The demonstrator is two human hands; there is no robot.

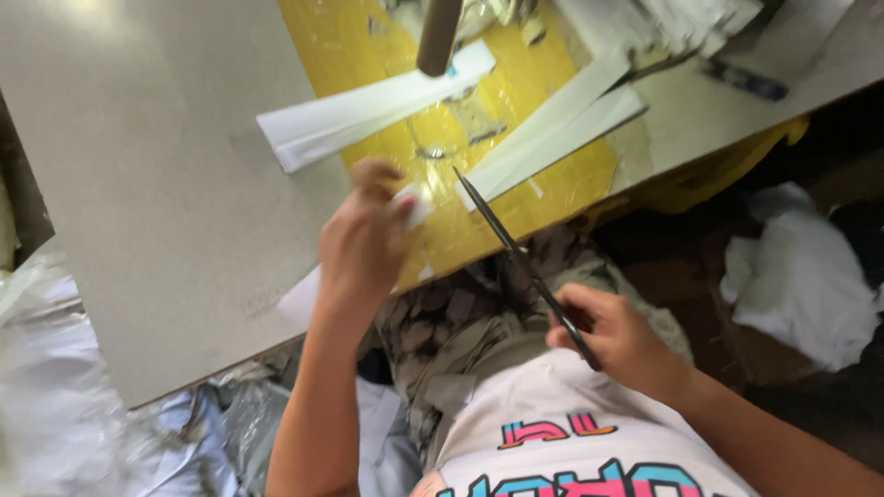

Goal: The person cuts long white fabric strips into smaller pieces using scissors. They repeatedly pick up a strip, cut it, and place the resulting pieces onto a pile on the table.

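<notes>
At the far left, crumpled white and silvery plastic sheeting (pixel 64 405) lies below the edge of the pale grey table (pixel 157 184), whose bare top fills most of that side. Moving right, the left hand (pixel 364 244) hovers over the table's near edge, fingers closed around a small white scrap (pixel 414 204) pinched at the fingertips; a folded white strip (pixel 368 110) lies beyond it on the glossy yellow sheet (pixel 552 189). Next comes the pair of scissors (pixel 516 253), blades together and pointing up toward the scrap, the handles held fast in the closed right hand (pixel 612 336) above the lap. Two more long white strips (pixel 552 138) lie slanted on the yellow sheet, and a heap of white cloth (pixel 801 276) sits on the dark floor at right. The blade tip stands near the left hand's fingers, so a hasty move could nick them, and the small scrap could slip from so slight a pinch. The scissor handles are hidden inside the hand, the dark post (pixel 438 35) at the top is cut off, and the clutter behind it is too blurred to identify.
</notes>
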